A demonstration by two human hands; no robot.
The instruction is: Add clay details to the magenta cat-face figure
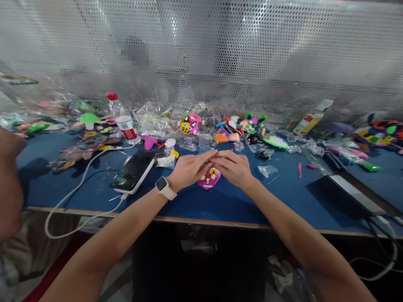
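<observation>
A pink modelling-clay face [208, 179] with yellow-rimmed eyes and a white mouth lies on the blue table in front of me. My left hand [190, 170] reaches over its upper left side, a white-strapped watch [166, 188] on the wrist. From the other side comes my right hand [233, 166], over the upper right of the face. The fingertips of both hands meet above it, bent together in a pinch. They cover the top of the face, and whatever lies between them is hidden.
A phone on a white power bank [134, 172], with a white cable, lies left. Behind stand a red-capped bottle [126, 121], another clay face [190, 123] and a green-eared clay figure [253, 123] among plastic wrappings. A dark device [355, 193] lies right. Someone's arm [11, 180] shows far left.
</observation>
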